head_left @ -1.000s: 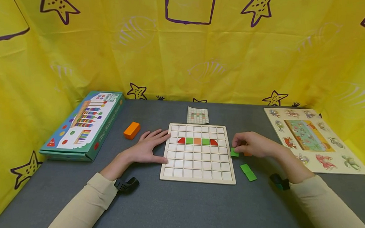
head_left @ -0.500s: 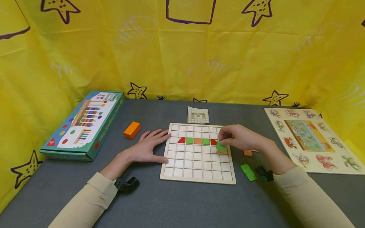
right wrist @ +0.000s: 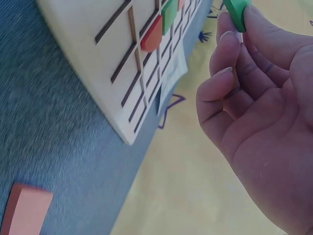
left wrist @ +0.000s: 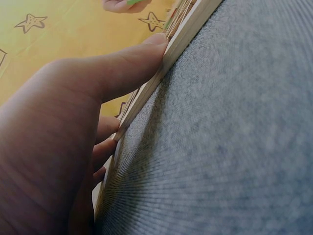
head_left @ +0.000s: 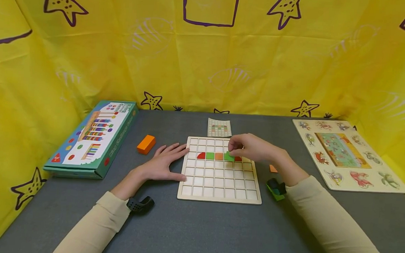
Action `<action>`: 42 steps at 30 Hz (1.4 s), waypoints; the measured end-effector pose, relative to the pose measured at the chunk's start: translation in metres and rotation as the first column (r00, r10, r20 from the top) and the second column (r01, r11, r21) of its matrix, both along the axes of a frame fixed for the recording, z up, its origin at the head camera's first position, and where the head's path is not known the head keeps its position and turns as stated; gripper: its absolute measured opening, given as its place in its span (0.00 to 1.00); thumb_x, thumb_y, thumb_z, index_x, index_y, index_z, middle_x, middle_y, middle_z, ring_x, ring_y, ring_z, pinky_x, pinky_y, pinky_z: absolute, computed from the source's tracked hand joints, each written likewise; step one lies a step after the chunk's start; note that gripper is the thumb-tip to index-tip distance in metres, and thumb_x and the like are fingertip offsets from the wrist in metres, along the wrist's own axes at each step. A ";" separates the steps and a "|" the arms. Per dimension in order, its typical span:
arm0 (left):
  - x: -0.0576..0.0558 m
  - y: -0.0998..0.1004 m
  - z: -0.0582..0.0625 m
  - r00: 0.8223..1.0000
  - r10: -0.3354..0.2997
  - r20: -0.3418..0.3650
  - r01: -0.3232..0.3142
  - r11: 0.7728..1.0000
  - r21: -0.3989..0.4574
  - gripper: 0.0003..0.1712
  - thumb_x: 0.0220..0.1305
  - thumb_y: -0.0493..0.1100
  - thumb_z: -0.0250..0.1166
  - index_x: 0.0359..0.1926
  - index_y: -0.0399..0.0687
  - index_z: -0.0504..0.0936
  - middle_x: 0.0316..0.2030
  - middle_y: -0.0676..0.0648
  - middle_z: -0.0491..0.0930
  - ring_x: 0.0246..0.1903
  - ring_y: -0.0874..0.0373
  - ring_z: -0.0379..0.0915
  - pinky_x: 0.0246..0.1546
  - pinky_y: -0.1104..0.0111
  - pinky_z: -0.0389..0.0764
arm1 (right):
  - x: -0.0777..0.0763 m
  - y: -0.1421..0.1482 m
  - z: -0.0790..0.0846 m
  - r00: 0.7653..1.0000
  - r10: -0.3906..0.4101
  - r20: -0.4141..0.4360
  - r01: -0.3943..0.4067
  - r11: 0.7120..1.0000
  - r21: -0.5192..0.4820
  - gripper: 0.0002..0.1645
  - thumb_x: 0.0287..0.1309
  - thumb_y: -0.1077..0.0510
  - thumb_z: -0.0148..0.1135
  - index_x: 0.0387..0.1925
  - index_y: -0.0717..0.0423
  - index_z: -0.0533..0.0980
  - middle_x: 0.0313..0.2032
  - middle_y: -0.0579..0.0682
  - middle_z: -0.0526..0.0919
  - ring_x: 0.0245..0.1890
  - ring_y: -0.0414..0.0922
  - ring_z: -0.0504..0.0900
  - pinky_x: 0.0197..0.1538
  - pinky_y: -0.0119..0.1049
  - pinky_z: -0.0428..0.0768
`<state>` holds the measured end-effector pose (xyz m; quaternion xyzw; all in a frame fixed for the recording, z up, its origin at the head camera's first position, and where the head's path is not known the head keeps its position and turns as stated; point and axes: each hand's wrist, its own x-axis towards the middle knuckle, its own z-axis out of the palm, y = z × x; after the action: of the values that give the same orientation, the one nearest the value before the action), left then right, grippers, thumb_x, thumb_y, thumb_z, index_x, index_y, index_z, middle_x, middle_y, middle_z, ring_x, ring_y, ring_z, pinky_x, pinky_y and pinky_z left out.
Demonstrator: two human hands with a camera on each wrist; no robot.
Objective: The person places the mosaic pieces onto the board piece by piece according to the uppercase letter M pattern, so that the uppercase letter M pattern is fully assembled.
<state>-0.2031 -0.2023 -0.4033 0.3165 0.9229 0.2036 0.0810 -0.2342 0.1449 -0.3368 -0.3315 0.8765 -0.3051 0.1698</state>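
A wooden grid board (head_left: 220, 183) lies at the middle of the table. My left hand (head_left: 162, 166) rests at its left edge with spread fingers, and in the left wrist view the thumb (left wrist: 132, 61) touches the rim. My right hand (head_left: 256, 148) pinches a green square tile (right wrist: 237, 12) between thumb and fingertips, held over the board's right half. One row bears a red rounded tile (head_left: 201, 156), a green tile (head_left: 210, 156) and an orange tile (head_left: 219, 157). Further along it, another green tile (right wrist: 168, 17) and red tile (right wrist: 152, 34) show in the right wrist view.
A small pattern card (head_left: 219, 128) lies behind the board. Left are an orange block (head_left: 146, 144) and a game box (head_left: 92, 136). Right are green tiles (head_left: 279, 197) partly behind the wrist strap, an orange tile (head_left: 273, 169) and a sea-animal puzzle (head_left: 345, 153).
My right hand has lifted the green tile from the table right of the board and carried it left over the row of tiles. The left hand has stayed in place.
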 end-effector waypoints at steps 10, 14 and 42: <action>0.000 0.000 0.000 1.000 0.004 0.006 -0.004 1.000 -0.007 0.58 0.57 0.70 0.68 0.80 0.51 0.56 0.78 0.46 0.51 0.77 0.44 0.38 0.69 0.39 0.35 | -0.007 -0.022 -0.005 0.998 0.052 -0.028 -0.053 0.998 -0.031 0.03 0.67 0.62 0.65 0.37 0.57 0.78 0.32 0.46 0.79 0.35 0.45 0.76 0.44 0.41 0.75; -0.001 0.000 0.000 1.000 0.007 0.007 -0.007 1.000 -0.009 0.58 0.57 0.70 0.68 0.80 0.51 0.56 0.78 0.47 0.51 0.77 0.44 0.38 0.69 0.39 0.35 | -0.009 -0.032 -0.007 0.998 0.061 -0.018 -0.062 0.997 -0.036 0.03 0.67 0.61 0.66 0.37 0.56 0.78 0.32 0.46 0.80 0.34 0.44 0.76 0.45 0.41 0.75; 0.000 -0.001 0.000 1.000 0.007 0.006 -0.007 1.000 -0.003 0.58 0.58 0.70 0.68 0.80 0.51 0.56 0.79 0.47 0.50 0.77 0.45 0.37 0.69 0.39 0.34 | -0.014 -0.087 -0.021 0.995 0.101 0.017 -0.101 0.995 0.009 0.04 0.66 0.60 0.67 0.36 0.55 0.80 0.29 0.45 0.81 0.30 0.41 0.76 0.40 0.35 0.74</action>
<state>-0.2035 -0.2032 -0.4029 0.3124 0.9241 0.2036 0.0836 -0.2485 0.0579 -0.3576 -0.3722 0.8587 -0.2943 0.1938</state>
